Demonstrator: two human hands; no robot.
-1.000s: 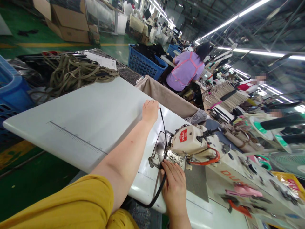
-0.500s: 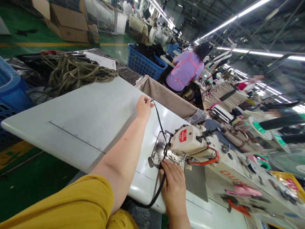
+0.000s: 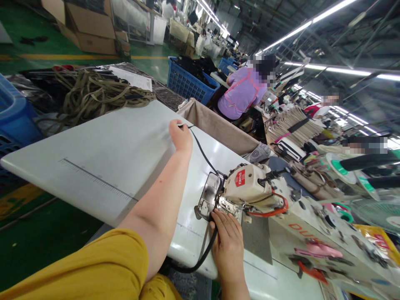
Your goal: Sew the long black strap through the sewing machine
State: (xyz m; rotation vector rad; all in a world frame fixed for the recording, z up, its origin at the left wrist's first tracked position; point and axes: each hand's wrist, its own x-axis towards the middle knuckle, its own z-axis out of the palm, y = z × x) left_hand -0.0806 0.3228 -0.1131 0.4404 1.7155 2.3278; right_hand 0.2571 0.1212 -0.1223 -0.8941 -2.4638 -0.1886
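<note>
My left hand (image 3: 181, 135) is closed on the far end of a narrow black strap (image 3: 203, 152), above the white table behind the sewing machine. From there the strap slants down to the metal plate (image 3: 208, 196) under the head of the sewing machine (image 3: 240, 181). On the near side, my right hand (image 3: 227, 237) lies beside the plate, its fingers stretched forward and close together. The strap runs between its thumb and index finger, then curves over the table's front edge towards my lap. The needle area is partly hidden by the machine head.
A tangle of olive straps (image 3: 103, 93) lies at the table's far left, near a blue crate (image 3: 15, 110). A beige cloth-lined bin (image 3: 215, 125) borders the table's back edge. Beyond it sits a person in purple (image 3: 240, 93). Thread cones (image 3: 371, 158) stand at right.
My left hand has moved left and slightly farther away, drawing its end of the strap along. My right hand stays in place beside the plate.
</note>
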